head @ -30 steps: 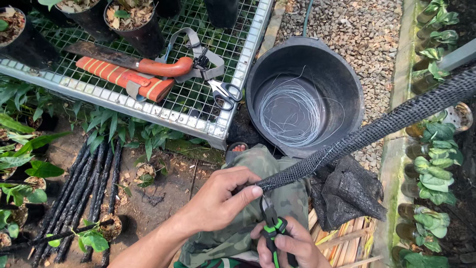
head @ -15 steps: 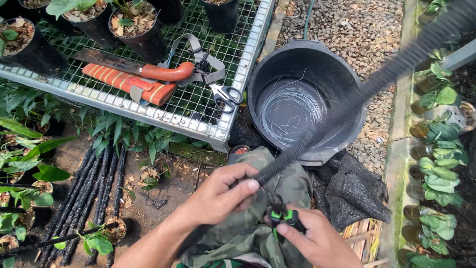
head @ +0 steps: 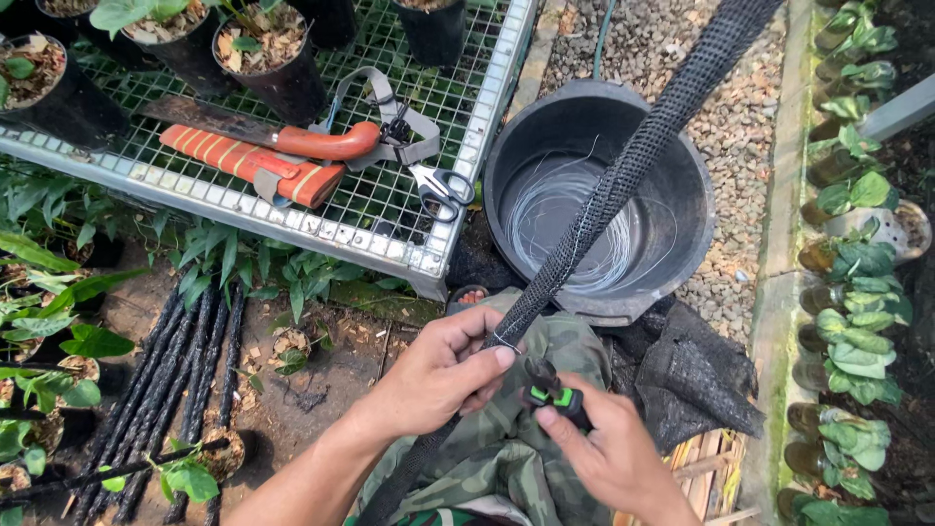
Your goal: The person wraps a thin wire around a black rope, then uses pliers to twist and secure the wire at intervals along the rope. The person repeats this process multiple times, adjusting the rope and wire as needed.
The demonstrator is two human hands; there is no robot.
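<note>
On the wire-mesh counter at far left we see an orange-handled saw beside potted plants. Moving right, our left hand is closed, pinching the rolled black netting where a thin wire loop circles it. Just right, our right hand is clenched around green-handled pliers, their nose near that loop. We judge a good tie needs the roll pinched tight while the pliers twist close to the netting. Behind stands a black bucket holding coiled wire.
</note>
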